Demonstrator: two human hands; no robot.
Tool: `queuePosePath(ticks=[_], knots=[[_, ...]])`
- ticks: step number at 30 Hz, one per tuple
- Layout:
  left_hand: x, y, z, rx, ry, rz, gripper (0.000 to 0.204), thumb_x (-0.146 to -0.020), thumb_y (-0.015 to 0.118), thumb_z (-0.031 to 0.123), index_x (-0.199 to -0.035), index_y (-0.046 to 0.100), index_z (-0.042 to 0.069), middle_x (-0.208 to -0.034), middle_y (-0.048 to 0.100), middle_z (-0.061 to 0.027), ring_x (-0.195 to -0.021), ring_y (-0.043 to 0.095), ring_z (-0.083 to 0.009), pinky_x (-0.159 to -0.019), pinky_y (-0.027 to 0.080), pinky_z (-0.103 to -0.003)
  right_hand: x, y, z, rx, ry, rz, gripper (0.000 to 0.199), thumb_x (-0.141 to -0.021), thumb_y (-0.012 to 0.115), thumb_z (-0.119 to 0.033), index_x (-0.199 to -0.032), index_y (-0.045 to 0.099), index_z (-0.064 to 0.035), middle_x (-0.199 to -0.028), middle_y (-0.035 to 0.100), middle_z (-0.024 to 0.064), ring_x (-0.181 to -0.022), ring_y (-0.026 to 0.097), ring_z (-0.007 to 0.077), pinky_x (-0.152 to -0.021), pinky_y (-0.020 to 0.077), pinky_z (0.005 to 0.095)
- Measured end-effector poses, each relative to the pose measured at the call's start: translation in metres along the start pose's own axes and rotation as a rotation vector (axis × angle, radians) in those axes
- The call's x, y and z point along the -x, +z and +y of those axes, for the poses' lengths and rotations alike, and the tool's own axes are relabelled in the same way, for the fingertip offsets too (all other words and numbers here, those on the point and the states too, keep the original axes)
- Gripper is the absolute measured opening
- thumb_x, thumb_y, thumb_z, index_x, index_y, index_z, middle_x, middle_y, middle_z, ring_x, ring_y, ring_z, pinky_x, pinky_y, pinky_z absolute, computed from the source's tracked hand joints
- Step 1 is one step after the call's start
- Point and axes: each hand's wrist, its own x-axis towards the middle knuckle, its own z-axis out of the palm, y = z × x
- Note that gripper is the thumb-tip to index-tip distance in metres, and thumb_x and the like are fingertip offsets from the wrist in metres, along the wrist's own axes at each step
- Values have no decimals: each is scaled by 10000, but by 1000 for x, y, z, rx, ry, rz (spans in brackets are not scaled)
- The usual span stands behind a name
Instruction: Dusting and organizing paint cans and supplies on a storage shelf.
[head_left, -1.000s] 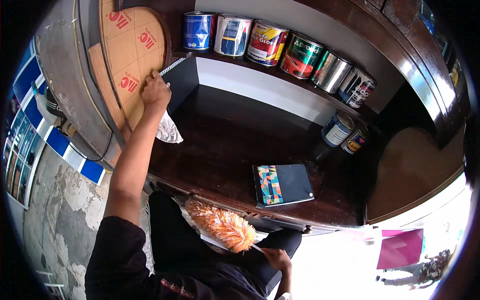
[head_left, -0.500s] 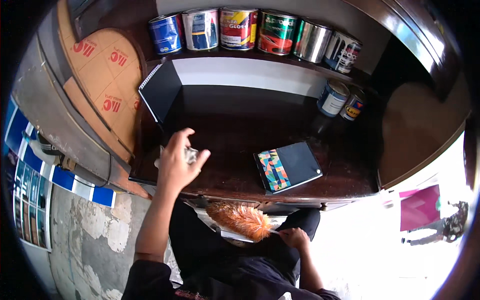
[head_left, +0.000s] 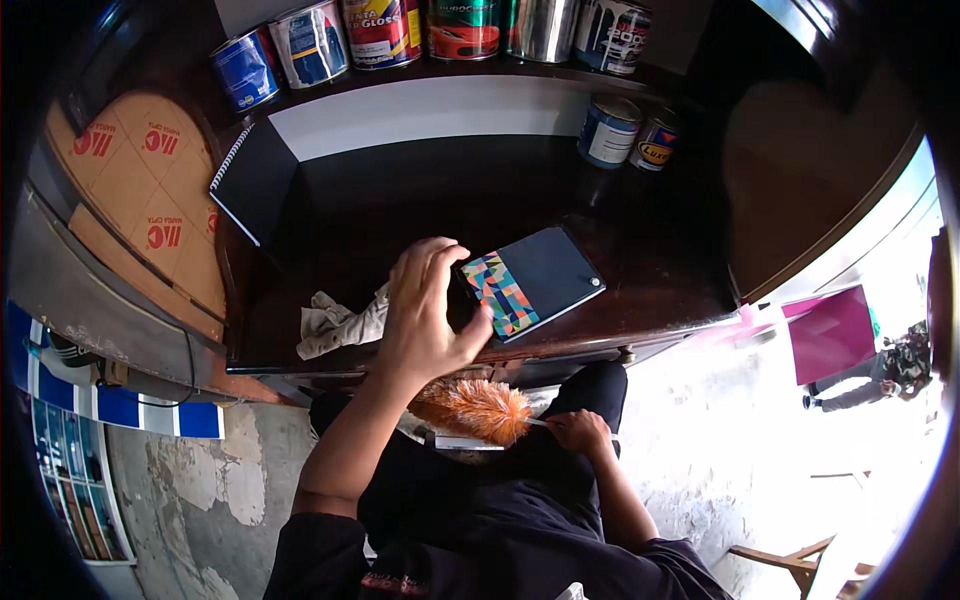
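My left hand (head_left: 425,315) reaches over the dark desk (head_left: 400,210), fingers curved and apart. Its thumb and forefinger are by the left edge of a notebook (head_left: 545,275) with a black cover and a colourful geometric band; whether they touch it I cannot tell. A crumpled pale cloth (head_left: 340,325) lies on the desk just left of that hand, partly hidden behind it. Low over my lap, my right hand (head_left: 580,432) is closed around the thin handle of an orange feather duster (head_left: 475,408), its fluffy head pointing left below the desk edge.
Several paint cans (head_left: 380,30) line the shelf at the back. Two smaller cans (head_left: 610,130) stand on the desk at the back right. A black spiral-bound pad (head_left: 255,185) leans at the left. On the far right, a person (head_left: 890,370) is on the bright floor.
My left hand has let go of the cloth, which now lies on the desk, and moved right to the notebook. My right hand still holds the duster. The view has shifted.
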Motion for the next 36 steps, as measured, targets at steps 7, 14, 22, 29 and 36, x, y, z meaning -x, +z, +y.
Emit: queuePosePath(ticks=[7,14,22,29,36], knots=[[-4,27,13,-33,-123,-298,959,-703,767,553,-1413,377,41,-1309,438,-239,-1234,472,-402,-1014,419,-490,-13,-5,1,30,-29,-108,340,-898,545,-524,-1068,743,-306,-996,721,108,-942,685,324,-847,561,439],[-28,25,-17,202,-249,-550,1008,-711,773,578,-1445,331,46,-1403,394,-239,-1273,474,-358,-1019,433,-471,-7,-5,1,-10,-24,-77,316,-880,585,-507,-1066,745,-306,-997,725,93,-953,687,311,-858,561,427],[-36,42,-41,390,-482,-507,870,-717,819,505,-1335,427,35,-1179,592,-175,-1056,616,-297,-934,487,-423,-3,-18,-6,-15,-49,-87,354,-905,538,-481,-1012,761,-227,-1002,721,130,-949,690,331,-839,560,447],[-25,36,-8,457,-424,-460,733,-683,850,502,-1054,465,0,-1048,617,-199,-964,644,-303,-856,520,-405,1,-22,-13,1,-1,-79,365,-899,550,-485,-996,763,-205,-984,724,132,-936,694,328,-827,563,444],[-19,40,13,464,-322,-262,695,-631,902,377,-1010,434,30,-1030,563,-156,-951,602,-265,-817,502,-419,-6,-3,0,-50,-48,-38,373,-897,551,-504,-1007,759,-214,-980,728,114,-926,697,325,-814,567,436]])
